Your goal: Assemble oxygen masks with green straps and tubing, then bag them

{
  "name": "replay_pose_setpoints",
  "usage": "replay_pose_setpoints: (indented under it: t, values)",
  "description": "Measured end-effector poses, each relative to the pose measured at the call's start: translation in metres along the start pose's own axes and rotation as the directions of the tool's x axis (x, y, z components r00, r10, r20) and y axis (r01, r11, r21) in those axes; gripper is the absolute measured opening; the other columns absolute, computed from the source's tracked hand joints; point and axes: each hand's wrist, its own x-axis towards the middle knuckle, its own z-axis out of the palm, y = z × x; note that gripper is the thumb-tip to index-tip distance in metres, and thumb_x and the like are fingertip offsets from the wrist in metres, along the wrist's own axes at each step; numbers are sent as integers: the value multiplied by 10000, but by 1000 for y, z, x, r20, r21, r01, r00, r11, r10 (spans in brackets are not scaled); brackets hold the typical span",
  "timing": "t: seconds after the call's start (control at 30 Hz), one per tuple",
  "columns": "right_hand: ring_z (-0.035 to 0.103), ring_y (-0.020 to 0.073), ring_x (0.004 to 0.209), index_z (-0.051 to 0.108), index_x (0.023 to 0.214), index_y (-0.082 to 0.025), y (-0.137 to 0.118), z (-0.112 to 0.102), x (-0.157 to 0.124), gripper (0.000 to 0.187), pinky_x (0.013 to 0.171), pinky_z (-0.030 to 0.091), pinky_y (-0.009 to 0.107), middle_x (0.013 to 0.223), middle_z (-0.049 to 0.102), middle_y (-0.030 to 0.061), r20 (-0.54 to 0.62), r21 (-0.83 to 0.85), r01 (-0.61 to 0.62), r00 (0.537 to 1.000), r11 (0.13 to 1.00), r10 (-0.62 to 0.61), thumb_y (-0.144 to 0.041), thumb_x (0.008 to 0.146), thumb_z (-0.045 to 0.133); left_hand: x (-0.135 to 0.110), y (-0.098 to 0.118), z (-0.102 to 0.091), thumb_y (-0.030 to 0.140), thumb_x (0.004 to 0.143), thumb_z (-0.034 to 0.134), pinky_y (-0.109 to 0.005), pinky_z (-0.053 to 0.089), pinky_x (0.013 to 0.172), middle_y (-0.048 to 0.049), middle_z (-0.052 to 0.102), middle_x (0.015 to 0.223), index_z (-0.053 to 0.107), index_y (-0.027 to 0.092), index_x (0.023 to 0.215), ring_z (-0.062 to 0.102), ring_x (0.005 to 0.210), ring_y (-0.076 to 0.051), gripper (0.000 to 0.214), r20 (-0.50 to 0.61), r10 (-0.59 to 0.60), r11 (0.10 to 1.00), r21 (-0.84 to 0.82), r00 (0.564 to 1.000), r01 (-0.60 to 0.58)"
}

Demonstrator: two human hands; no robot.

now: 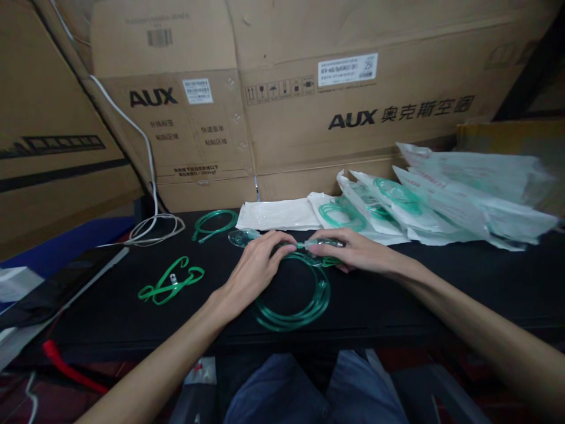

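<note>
While the AUX carton closed off the rear, the black table carried the following, from left to right. A white box lay at the far left edge, with a blue sheet behind it. A white cable hung down the carton and ended in loose loops on the table. Near these lay a green strap, crossed over itself, with a small metallic clip at its middle. Behind and to the right of the strap rested a small coil of green tubing. A clear piece showed just left of the left hand, whose bent fingers and thumb pinched a pale tube end. A large coil of green tubing lay in front of the tube end, between the forearms. The right hand was closed around a clear fitting, its inner parts too blurred to tell. Behind the hands lay a flat white packet; to its right, pouches overlapped, several showing green tubing inside.
</note>
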Motion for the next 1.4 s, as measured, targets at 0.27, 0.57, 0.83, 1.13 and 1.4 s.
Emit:
replay_pose_setpoints:
  t: [0.27,0.57,0.83,1.13,1.4]
  values:
    - [515,117,597,714,923,-184,5,3,2,279,468,422,212,807,611,15,-42,30,60,997,998,-59,-439,898,602,2,1,1,278,991,568,-315,486,923,-29,719,1043,673,208,1015,667,993,-196,129,37,2,998,-59,999,0]
    - [537,138,684,705,886,-170,5,7,4,207,577,425,236,792,623,12,-82,-23,153,985,988,-154,-351,896,606,1,-1,1,302,1013,531,-293,481,883,-31,714,1001,684,193,1013,668,949,-185,189,84,3,996,-87,996,4]
    - [437,88,529,677,840,-157,4,10,3,274,428,331,203,742,580,-1,-46,148,73,997,986,-67,-410,907,591,1,-3,3,301,991,576,-275,476,860,-24,706,986,672,185,995,658,922,-174,150,38,34,992,-125,999,-29]
    - [417,90,534,675,835,-160,6,13,5,273,401,292,191,724,556,-14,-18,250,30,1000,968,-26,-411,904,591,1,-4,3,258,998,572,-258,467,841,-39,702,961,688,157,1021,656,901,-164,155,38,107,990,-97,994,-103]
    - [565,171,812,696,858,-158,0,7,3,242,742,415,277,811,647,16,-43,-53,232,971,971,-234,-362,923,584,0,-4,1,254,1008,551,-251,467,798,-39,705,913,708,141,1024,656,841,-157,194,99,94,993,-79,991,-86]
